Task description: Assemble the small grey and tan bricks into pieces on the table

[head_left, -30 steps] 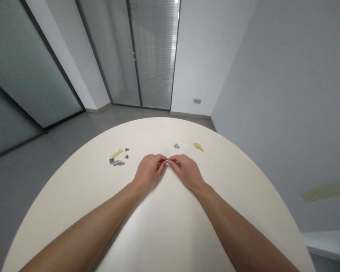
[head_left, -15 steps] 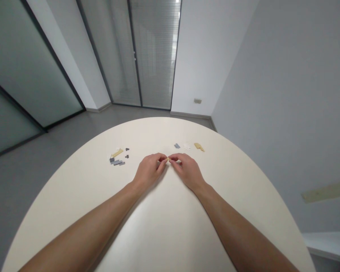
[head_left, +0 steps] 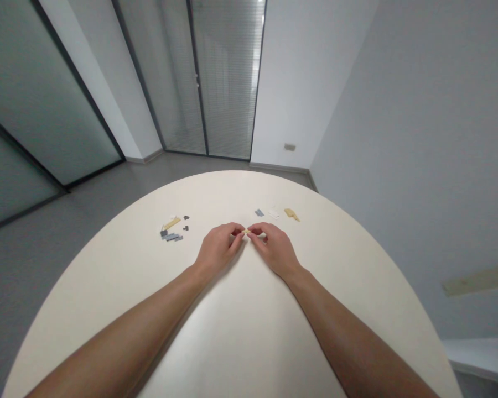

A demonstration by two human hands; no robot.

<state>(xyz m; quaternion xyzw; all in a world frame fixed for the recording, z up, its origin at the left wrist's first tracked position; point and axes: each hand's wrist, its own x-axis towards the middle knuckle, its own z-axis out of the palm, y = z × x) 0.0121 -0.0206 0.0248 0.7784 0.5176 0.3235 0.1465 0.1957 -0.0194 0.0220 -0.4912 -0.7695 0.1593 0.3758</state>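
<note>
Over the middle of the round table my left hand and my right hand meet at their fingertips. Both pinch a small tan piece, which looks like a toy building brick; the fingers cover most of it. Just beyond my right hand lie small grey pieces, white pieces and tan pieces. Left of my left hand is another group: a long tan piece, several grey pieces and small dark pieces.
The white round table spreads under both forearms, its curved far edge beyond the pieces. Behind it stand a glass door with blinds and a pale wall. A frosted glass panel is at the left.
My fingertips have parted very slightly, so a little more of the tan piece shows. Both hands otherwise keep their place, and the loose pieces have not moved.
</note>
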